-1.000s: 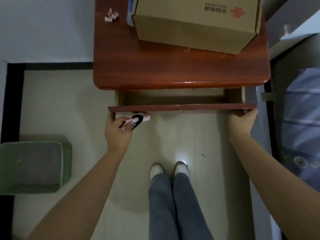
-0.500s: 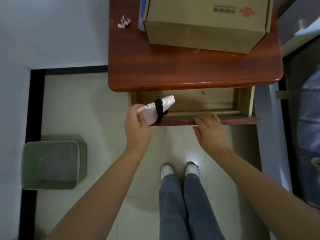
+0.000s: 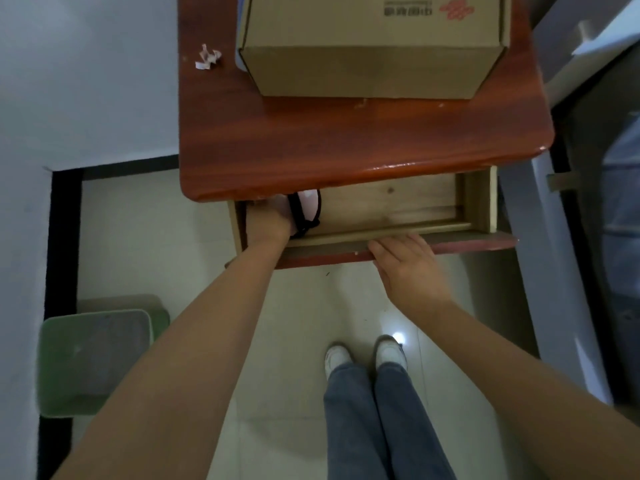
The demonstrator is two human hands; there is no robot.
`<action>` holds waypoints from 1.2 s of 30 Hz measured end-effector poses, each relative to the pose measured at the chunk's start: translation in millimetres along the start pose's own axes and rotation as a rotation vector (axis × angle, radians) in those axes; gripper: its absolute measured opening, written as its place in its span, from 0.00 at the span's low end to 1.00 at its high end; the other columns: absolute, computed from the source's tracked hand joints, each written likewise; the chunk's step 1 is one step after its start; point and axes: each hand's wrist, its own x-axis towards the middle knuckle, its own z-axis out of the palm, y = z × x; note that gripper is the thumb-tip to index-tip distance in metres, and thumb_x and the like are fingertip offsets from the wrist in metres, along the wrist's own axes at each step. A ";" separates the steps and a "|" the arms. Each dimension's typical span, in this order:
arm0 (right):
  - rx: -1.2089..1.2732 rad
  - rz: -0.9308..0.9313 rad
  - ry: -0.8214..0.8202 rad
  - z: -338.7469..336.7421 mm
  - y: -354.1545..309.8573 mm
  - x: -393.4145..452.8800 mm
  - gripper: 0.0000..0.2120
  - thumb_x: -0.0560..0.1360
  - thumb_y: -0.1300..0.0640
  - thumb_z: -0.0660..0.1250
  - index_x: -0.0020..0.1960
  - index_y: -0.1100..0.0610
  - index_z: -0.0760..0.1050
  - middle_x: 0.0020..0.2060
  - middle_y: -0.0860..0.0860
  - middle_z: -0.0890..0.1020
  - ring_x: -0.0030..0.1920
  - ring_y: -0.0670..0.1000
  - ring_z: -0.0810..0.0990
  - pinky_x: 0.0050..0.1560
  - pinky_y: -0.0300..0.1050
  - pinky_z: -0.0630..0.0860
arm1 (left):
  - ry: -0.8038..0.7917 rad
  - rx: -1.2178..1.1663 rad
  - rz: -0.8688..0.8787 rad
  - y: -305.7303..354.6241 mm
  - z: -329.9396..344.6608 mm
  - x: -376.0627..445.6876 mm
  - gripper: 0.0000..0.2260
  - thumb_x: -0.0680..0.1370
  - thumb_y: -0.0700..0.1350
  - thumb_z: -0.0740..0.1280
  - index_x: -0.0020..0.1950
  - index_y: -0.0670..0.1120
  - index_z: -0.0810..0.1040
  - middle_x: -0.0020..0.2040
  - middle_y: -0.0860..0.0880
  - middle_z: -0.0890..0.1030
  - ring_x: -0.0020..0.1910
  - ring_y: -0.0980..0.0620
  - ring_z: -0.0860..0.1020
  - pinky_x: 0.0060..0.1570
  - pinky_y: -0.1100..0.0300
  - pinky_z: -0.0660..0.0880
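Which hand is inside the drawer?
The left hand, reaching into the left end of the open drawer, against the pink roll with a black band. The right hand lies flat on the drawer's front edge, outside it.

- Centre left: the left hand (image 3: 268,220) holds a pink roll (image 3: 309,204), black-banded, inside the open drawer (image 3: 398,206).
- The right hand (image 3: 407,265) rests on the drawer's front edge.
- Top: a cardboard box (image 3: 370,64) on the red table (image 3: 346,140).
- Lower left: a green bin (image 3: 93,362).

The pink roll (image 3: 309,201) in the grip of the left hand (image 3: 267,221) looks smooth, its black band (image 3: 295,210) cloth-like. Around the grip the drawer (image 3: 388,206) is bare matt wood — beyond it, a glossy lacquered tabletop (image 3: 346,143) and a matt cardboard box (image 3: 363,71).
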 end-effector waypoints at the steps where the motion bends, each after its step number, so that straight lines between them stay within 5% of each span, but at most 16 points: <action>1: -0.002 0.021 -0.069 -2.2 -2.2 -1.3 0.18 0.69 0.65 0.69 0.59 0.63 0.74 0.54 0.61 0.82 0.57 0.60 0.79 0.67 0.59 0.66 | 0.045 -0.026 0.030 -1.3 0.6 -8.9 0.10 0.78 0.38 0.56 0.57 0.37 0.71 0.59 0.34 0.76 0.56 0.38 0.74 0.57 0.51 0.71; 4: 0.002 0.102 -0.206 -11.4 -8.5 -5.8 0.23 0.78 0.57 0.54 0.72 0.58 0.55 0.73 0.57 0.62 0.74 0.56 0.56 0.75 0.51 0.44 | 0.121 -0.034 0.074 -14.7 1.1 -47.2 0.24 0.74 0.34 0.60 0.69 0.35 0.58 0.68 0.34 0.66 0.66 0.36 0.66 0.67 0.45 0.65; 6: 0.032 0.162 -0.238 -26.1 -12.9 -16.2 0.25 0.79 0.56 0.52 0.73 0.57 0.50 0.75 0.55 0.54 0.75 0.55 0.48 0.75 0.51 0.41 | 0.078 0.058 0.059 -16.5 -3.1 -75.5 0.27 0.76 0.36 0.58 0.71 0.34 0.51 0.72 0.34 0.59 0.71 0.35 0.59 0.70 0.43 0.61; 10: 0.098 0.272 -0.147 -65.4 -14.3 -60.1 0.26 0.78 0.57 0.54 0.73 0.57 0.49 0.76 0.56 0.52 0.75 0.56 0.47 0.75 0.51 0.44 | -0.050 0.272 0.074 -9.2 -15.7 -115.0 0.26 0.77 0.39 0.57 0.71 0.33 0.50 0.74 0.33 0.54 0.73 0.37 0.53 0.72 0.45 0.55; 16: 0.109 0.592 0.071 -123.0 -5.2 -194.5 0.26 0.78 0.52 0.54 0.73 0.58 0.52 0.75 0.58 0.55 0.75 0.57 0.49 0.75 0.52 0.45 | -0.045 0.552 0.741 76.8 -14.5 -219.2 0.23 0.79 0.44 0.56 0.72 0.40 0.55 0.75 0.38 0.55 0.75 0.41 0.51 0.74 0.48 0.53; 21: 0.079 0.993 0.339 -183.3 16.4 -369.5 0.28 0.76 0.54 0.60 0.71 0.64 0.56 0.73 0.64 0.59 0.74 0.62 0.54 0.74 0.56 0.50 | -0.012 0.638 1.405 217.8 18.9 -379.1 0.27 0.79 0.47 0.55 0.73 0.40 0.47 0.77 0.39 0.48 0.76 0.43 0.45 0.74 0.48 0.46; 26: 0.012 1.385 0.525 -231.1 22.5 -591.6 0.28 0.76 0.53 0.60 0.71 0.64 0.55 0.73 0.64 0.56 0.74 0.61 0.51 0.74 0.55 0.47 | -0.049 0.655 1.853 312.2 74.1 -587.0 0.27 0.79 0.48 0.55 0.73 0.39 0.48 0.76 0.39 0.49 0.75 0.42 0.45 0.74 0.47 0.46; 31: -0.085 1.672 0.573 -258.7 0.8 -822.5 0.30 0.77 0.51 0.58 0.71 0.65 0.53 0.74 0.63 0.55 0.75 0.61 0.49 0.74 0.54 0.46 | -0.098 0.586 2.091 345.2 143.3 -800.9 0.27 0.80 0.48 0.55 0.73 0.39 0.49 0.76 0.39 0.50 0.75 0.42 0.46 0.74 0.47 0.47; 36: -0.120 1.817 0.602 -263.3 -26.1 -1014.6 0.30 0.77 0.52 0.58 0.71 0.66 0.52 0.74 0.63 0.54 0.75 0.60 0.49 0.74 0.55 0.47 | -0.178 0.542 2.118 357.8 213.7 -979.0 0.26 0.81 0.48 0.53 0.73 0.40 0.47 0.77 0.41 0.48 0.76 0.44 0.44 0.75 0.49 0.46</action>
